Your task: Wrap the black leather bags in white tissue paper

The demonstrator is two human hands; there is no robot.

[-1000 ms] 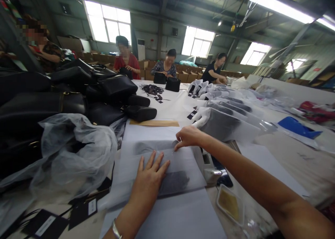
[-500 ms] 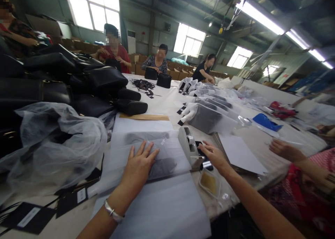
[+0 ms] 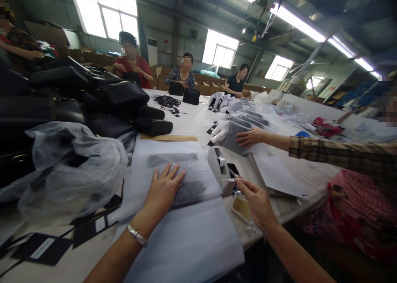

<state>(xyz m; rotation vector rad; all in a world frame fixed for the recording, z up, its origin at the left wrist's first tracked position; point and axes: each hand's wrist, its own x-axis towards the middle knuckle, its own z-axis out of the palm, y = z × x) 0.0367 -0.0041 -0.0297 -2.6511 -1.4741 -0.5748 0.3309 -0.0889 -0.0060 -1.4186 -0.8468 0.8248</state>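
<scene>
My left hand (image 3: 166, 187) lies flat with fingers spread on thin white wrapping paper (image 3: 198, 233), pressing it over a dark item (image 3: 190, 193) that shows through. What the wrapped item is I cannot make out. At the cutting end of a grey tape dispenser (image 3: 216, 161), my right hand (image 3: 257, 202) pinches a short piece of clear tape (image 3: 233, 174) between thumb and fingertips. Just below the dispenser sits a small clear plastic dish (image 3: 240, 207) with something yellowish in it, partly behind my right hand.
Black handbags (image 3: 120, 94) are heaped at the left, beside crumpled clear plastic (image 3: 74, 163) and black tags (image 3: 39, 248). Wrapped grey bags (image 3: 232, 132) stand in a row beyond the dispenser. A co-worker's hand (image 3: 252, 137) reaches in from the right, over white sheets (image 3: 279, 175).
My right hand has drawn back slightly from the dispenser and closed into a pinch on the tape. My left hand stays put. The co-worker's arm has reached over to the wrapped bags.
</scene>
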